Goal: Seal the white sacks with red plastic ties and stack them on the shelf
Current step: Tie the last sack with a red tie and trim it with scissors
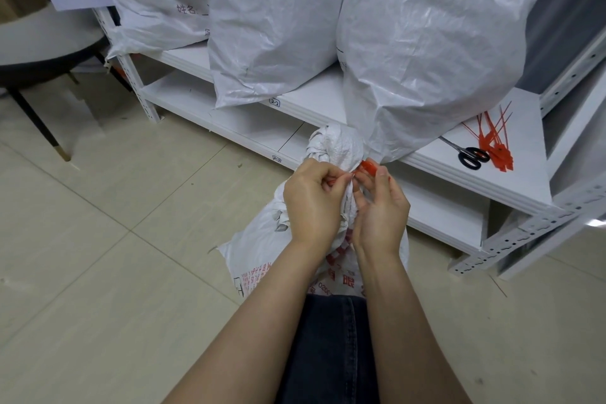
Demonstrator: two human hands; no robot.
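A white sack (262, 249) with red print stands on the floor in front of me, its gathered neck (337, 147) bunched above my hands. A red plastic tie (370, 166) wraps the neck. My left hand (311, 200) pinches one end of the tie against the neck. My right hand (380, 207) pinches the tie's red tag end on the other side. Three filled white sacks (426, 43) stand on the white shelf (492, 180). A bunch of spare red ties (495, 147) lies on the shelf at the right.
Black-handled scissors (472, 156) lie on the shelf beside the spare ties. A lower shelf board (229, 115) sits beneath. A round table (39, 49) with dark legs stands at the left. Tiled floor (114, 239) spreads around the sack.
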